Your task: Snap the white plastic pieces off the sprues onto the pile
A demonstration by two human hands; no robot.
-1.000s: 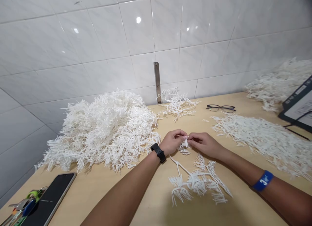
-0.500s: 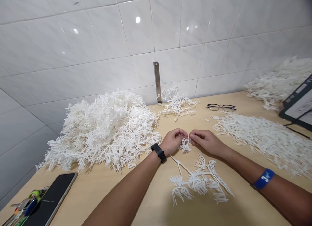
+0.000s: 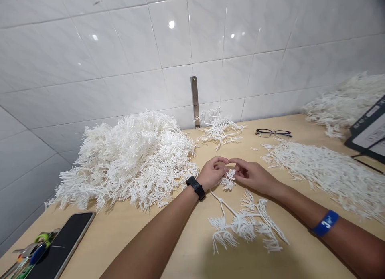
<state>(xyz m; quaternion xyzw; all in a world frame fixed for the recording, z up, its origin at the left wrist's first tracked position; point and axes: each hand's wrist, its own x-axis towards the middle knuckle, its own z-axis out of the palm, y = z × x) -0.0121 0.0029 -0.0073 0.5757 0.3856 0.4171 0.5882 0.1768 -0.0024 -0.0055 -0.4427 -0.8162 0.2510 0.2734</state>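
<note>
A small white branching plastic sprig (image 3: pixel 228 182) sits between my two hands. My left hand (image 3: pixel 213 173), with a black watch at its wrist, has thumb and fingers bent around the sprig's upper left side. From the right comes my right hand (image 3: pixel 252 175); its index finger reaches to the left fingertips, and its thumb is spread from the index, close beside the sprig. The far fingers are partly hidden. Nearer me on the table lies a larger white branched plastic piece (image 3: pixel 240 223) with fine twigs.
A tall heap of white twigs (image 3: pixel 132 158) fills the left. Loose white pieces (image 3: pixel 325 174) spread at right, below glasses (image 3: pixel 273 133). A small tangle of branches (image 3: pixel 221 128) lies by the metal strip (image 3: pixel 195 102). A phone (image 3: pixel 63 243) and keys (image 3: pixel 33 253) lie front left.
My right thumb and index finger have moved apart, and the index now reaches toward my left fingertips. More of the small sprig shows between the hands. Other things stay put.
</note>
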